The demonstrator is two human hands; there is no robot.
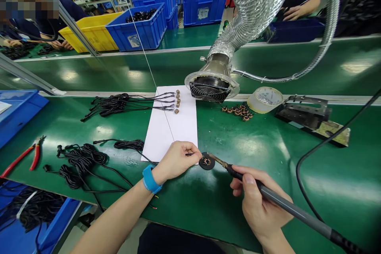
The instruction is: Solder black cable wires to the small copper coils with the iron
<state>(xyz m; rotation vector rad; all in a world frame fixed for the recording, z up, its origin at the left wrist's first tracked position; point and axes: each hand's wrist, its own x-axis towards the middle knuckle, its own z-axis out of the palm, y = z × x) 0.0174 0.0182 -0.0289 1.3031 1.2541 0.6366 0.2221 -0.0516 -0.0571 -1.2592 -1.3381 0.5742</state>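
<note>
My left hand (182, 158), with a blue wristband (151, 179) at the wrist, pinches the end of a black cable (151, 162) beside a round black disc (205, 166). On that disc lies a small ring-shaped part (207, 161) with copper-coloured contacts around it. My right hand (260, 198) is closed around the dark handle of a soldering iron (276, 200). The iron's tip points left and reaches the disc's right edge; whether it touches the ring is too small to tell. The fingertips of my left hand hide the cable's very end.
A white sheet (169, 131) bears finished cable ends and small metal parts (177, 101). Coiled cables (85, 160) and red pliers (36, 154) lie left. A fume extractor (211, 83) hangs above. Ring parts (241, 112), a solder roll (264, 100) and an iron stand (312, 119) are right. Co-workers sit opposite.
</note>
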